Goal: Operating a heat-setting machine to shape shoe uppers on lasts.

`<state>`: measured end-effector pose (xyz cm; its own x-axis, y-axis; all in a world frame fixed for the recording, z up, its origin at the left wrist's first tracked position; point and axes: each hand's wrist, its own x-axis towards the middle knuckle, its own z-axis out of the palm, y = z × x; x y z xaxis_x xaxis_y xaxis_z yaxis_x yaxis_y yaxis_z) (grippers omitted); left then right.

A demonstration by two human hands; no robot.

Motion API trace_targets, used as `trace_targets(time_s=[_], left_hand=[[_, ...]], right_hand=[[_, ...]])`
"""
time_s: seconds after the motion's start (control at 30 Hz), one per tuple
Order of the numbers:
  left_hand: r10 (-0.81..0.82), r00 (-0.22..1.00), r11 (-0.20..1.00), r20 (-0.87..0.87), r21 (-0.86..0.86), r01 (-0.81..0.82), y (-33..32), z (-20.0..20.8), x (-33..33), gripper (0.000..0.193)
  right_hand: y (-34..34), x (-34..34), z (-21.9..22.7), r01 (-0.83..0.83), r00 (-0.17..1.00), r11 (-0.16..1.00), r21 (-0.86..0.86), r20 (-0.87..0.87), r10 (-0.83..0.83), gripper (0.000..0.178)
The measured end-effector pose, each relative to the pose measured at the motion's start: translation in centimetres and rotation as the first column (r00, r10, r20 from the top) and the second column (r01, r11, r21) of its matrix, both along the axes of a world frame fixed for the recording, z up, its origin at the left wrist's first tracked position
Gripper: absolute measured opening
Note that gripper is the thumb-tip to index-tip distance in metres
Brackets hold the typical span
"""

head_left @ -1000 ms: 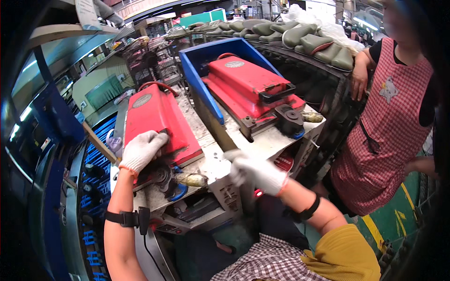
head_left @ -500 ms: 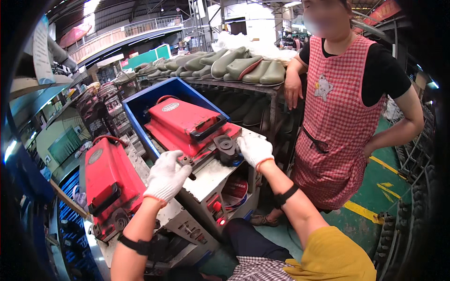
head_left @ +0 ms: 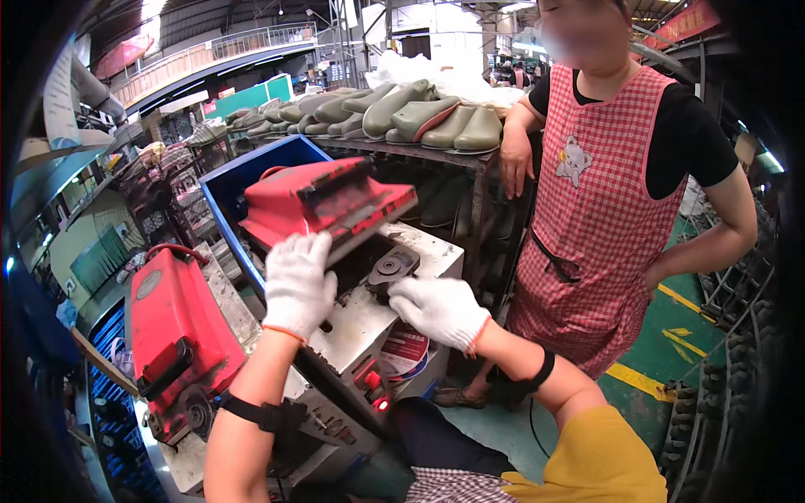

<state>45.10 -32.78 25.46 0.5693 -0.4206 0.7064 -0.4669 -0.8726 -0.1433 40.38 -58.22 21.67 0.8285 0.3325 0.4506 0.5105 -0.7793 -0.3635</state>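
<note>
A red metal lid (head_left: pixel 327 201) sits tilted up over a white machine bench (head_left: pixel 432 247), its near edge raised. My left hand (head_left: pixel 299 289), in a white knit glove, closes on the lid's near left edge; the thumb is mostly hidden. A dark round-topped latch (head_left: pixel 392 267) stands on the bench top. My right hand (head_left: pixel 440 312), gloved too, has its fingers bent together against the near side of this latch; their tips are partly hidden. Both gloves have orange cuffs, and black straps circle my forearms.
A second red-lidded machine (head_left: pixel 180 318) stands at left. A blue bin (head_left: pixel 222 168) lies behind the raised lid. Olive rubber clogs (head_left: pixel 411 117) line a rack at the back. Close on the right, a person in a checked apron (head_left: pixel 587 210) leans on the rack.
The red lid's near edge has risen off the bench, with my left hand at its edge. My right hand has shifted left and down, from the latch's right side to its near side.
</note>
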Motion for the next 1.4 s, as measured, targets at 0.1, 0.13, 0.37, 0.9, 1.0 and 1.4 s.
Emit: trace_targets(time_s=[0.1, 0.13, 0.37, 0.9, 1.0, 1.4], left_hand=[[0.011, 0.988, 0.998, 0.156, -0.056, -0.002, -0.4, 3.5, 1.5, 0.055], [0.032, 0.98, 0.997, 0.197, -0.078, -0.017, -0.1, 4.5, 2.5, 0.055], [0.178, 0.916, 0.984, 0.359, -0.075, -0.162, 4.2, 11.9, 7.0, 0.061], [0.061, 0.9, 0.988, 0.432, -0.156, 0.008, 7.4, 11.3, 4.2, 0.073], [-0.122, 0.981, 0.803, -0.149, -0.596, 0.009, 6.8, 9.7, -3.3, 0.082], [-0.625, 0.753, -0.235, 0.205, -0.97, 0.069, 11.7, -0.8, -18.2, 0.069]], right_hand=[[0.6, 5.1, 2.1, -0.149, 0.984, 0.989, -0.005, 0.094, 0.149, 0.03], [1.1, 7.3, 3.0, -0.177, 0.975, 0.981, -0.077, 0.124, 0.186, 0.032], [10.9, 22.0, 4.9, -0.311, 0.906, 0.93, -0.195, -0.357, 0.228, 0.125], [12.2, 16.0, 8.3, 0.098, 0.55, 0.831, 0.547, -0.726, 0.413, 0.045], [6.0, 13.9, 7.1, 0.174, 0.504, 0.767, 0.617, -0.725, 0.469, 0.045], [8.7, -8.0, -4.5, 0.367, 0.126, 0.074, 0.927, -0.128, 0.984, 0.094]])
